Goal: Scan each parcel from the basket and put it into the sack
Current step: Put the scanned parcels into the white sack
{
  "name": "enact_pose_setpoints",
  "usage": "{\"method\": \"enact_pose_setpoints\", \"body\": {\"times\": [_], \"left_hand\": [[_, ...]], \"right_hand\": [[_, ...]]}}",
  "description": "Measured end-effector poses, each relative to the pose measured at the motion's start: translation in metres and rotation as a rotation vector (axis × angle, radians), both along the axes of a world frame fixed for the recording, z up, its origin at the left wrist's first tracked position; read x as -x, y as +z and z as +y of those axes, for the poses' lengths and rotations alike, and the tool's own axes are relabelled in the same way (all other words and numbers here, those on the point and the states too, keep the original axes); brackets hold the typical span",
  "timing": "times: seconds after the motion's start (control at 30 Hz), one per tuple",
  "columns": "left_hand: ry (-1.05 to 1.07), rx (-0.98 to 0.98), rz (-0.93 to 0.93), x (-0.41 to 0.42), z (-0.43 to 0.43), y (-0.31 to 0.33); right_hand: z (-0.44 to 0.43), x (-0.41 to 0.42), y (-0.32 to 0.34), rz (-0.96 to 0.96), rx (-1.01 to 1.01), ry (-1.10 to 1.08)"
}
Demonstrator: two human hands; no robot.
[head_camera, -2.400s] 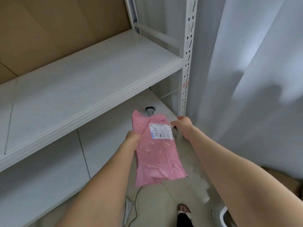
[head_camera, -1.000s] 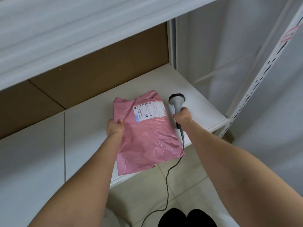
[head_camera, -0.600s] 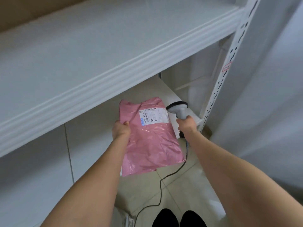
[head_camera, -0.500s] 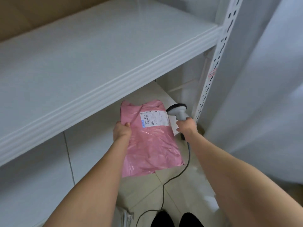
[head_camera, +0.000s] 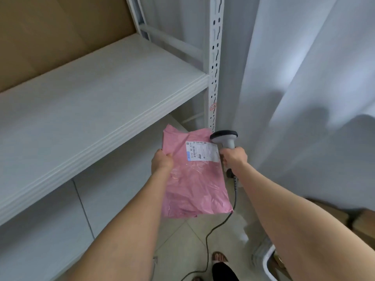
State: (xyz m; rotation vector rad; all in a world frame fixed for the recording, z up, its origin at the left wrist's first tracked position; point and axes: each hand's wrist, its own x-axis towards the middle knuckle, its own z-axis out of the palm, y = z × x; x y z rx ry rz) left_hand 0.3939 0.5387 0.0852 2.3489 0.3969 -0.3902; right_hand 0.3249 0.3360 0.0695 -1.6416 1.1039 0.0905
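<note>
A pink parcel (head_camera: 194, 175) is held out front, betw. both hands, above the tiled floor (head_camera: 182, 240) and just in front of a white shelf (head_camera: 91, 102). Its L edge, near the top, is gripped by the left hand (head_camera: 162, 164), fingers curled into the plastic. A white label (head_camera: 202, 151) w/ barcodes is seen face up on the parcel's upper R part. The right hand (head_camera: 233, 157) is wrapped round the handle of a grey scanner (head_camera: 224, 138), held upright just beside the parcel's R edge. The scanner head sits at the label's top R corner; touching or not can't be told. A dark cable (head_camera: 213, 230) hangs from the handle to the floor. Behind are seen a slotted white post (head_camera: 215, 57) and a pale curtain (head_camera: 304, 98).
</note>
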Motion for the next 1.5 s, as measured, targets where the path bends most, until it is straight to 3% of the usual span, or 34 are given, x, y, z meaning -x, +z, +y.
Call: {"method": "enact_pose_setpoints", "body": {"times": [0.47, 0.67, 1.03, 1.2, 1.5], "left_hand": [[-0.148, 0.232, -0.080, 0.065, -0.018, 0.074], [-0.153, 0.288, -0.097, 0.088, -0.024, 0.105], [-0.104, 0.521, -0.136, 0.135, -0.041, 0.139], [-0.122, 0.637, -0.047, 0.157, -0.056, 0.145], [0.024, 0.664, -0.037, 0.187, -0.071, 0.151]], "right_hand": [[0.010, 0.126, 0.100, -0.250, -0.096, -0.214], [0.011, 0.161, 0.142, -0.384, -0.253, -0.304], [0.001, 0.209, 0.174, -0.486, -0.316, -0.191], [-0.008, 0.238, 0.181, -0.506, -0.349, -0.142], [-0.023, 0.266, 0.190, -0.511, -0.270, -0.109]]}}
